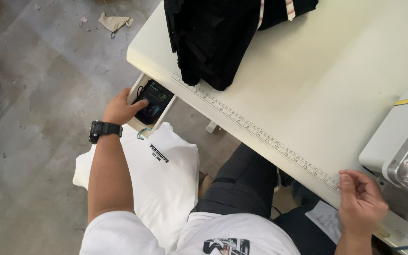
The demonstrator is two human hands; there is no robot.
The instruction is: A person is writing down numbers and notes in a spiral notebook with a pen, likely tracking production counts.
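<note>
My left hand reaches into a small open drawer under the left end of the pale worktable. Its fingers rest on a dark phone lying in the drawer with its screen lit. A black watch sits on that wrist. My right hand rests on the table's near edge, fingers curled over the printed ruler strip, holding nothing that I can see.
A stack of black fabric lies on the table's far side. A sewing machine stands at the right. A white bag sits on the concrete floor by my knee. A rag lies farther off.
</note>
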